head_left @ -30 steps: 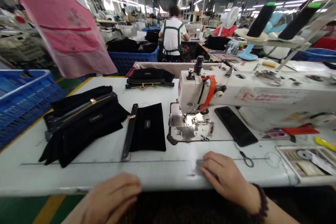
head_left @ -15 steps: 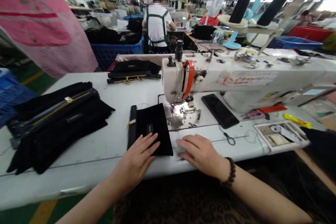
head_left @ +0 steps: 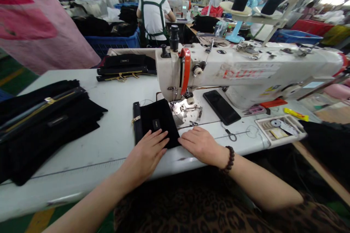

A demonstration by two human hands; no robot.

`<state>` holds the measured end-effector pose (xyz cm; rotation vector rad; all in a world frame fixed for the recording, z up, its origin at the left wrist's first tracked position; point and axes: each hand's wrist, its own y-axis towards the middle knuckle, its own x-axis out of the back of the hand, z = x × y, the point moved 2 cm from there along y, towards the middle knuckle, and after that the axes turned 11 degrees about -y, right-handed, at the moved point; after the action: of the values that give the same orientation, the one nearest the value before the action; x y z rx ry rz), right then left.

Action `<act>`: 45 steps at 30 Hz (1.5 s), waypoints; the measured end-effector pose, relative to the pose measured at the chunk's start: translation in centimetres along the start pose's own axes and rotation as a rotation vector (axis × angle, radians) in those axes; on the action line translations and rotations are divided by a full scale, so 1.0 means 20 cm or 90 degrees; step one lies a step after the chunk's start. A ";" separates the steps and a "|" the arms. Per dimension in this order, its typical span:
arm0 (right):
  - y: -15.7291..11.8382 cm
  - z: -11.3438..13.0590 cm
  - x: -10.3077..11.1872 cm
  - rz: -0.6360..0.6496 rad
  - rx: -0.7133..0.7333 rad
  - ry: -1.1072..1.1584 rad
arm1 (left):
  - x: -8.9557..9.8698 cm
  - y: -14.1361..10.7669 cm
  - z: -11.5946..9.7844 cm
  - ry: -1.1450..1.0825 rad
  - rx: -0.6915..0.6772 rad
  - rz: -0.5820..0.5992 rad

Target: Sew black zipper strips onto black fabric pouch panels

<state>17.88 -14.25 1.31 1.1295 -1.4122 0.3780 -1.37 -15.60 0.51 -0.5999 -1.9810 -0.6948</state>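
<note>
A black fabric pouch (head_left: 151,111) with a small label and a stiff bar with a gold clasp along its left side lies on the sewing machine table. Its far right corner reaches the lit needle area (head_left: 186,111). My left hand (head_left: 149,149) rests on the pouch just below the label, palm down, fingers spread. At the near right corner of the pouch, my right hand (head_left: 202,145) has its fingers together and bent, closed on the edge; the thumb is mostly hidden. The white sewing machine (head_left: 240,65) with an orange lever guard stands just beyond.
Stacked black pouches (head_left: 54,113) lie at left, more (head_left: 124,65) behind. Right of the needle are a phone (head_left: 221,107), a ringed tool (head_left: 232,136), snips (head_left: 255,110) and a small parts tray (head_left: 280,131). A person (head_left: 154,11) sits ahead; a pink apron (head_left: 41,25) hangs at left.
My right hand has come left onto the pouch's near corner, where it was apart from it before. The pouch has turned slightly under my left hand. The view has shifted right and down.
</note>
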 end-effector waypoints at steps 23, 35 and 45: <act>0.01 -0.11 -0.05 -0.055 -0.050 0.018 | 0.03 0.20 0.05 -0.056 0.122 -0.028; 0.00 -0.12 -0.04 0.012 -0.002 0.020 | 0.01 0.15 0.07 0.009 0.042 -0.002; 0.04 -0.17 -0.05 0.162 -0.035 0.057 | 0.05 0.18 0.13 -0.128 0.180 -0.068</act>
<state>19.10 -10.79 1.49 0.8797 -1.4810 0.5604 -1.07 -11.09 1.01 -0.4068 -2.2611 -0.4176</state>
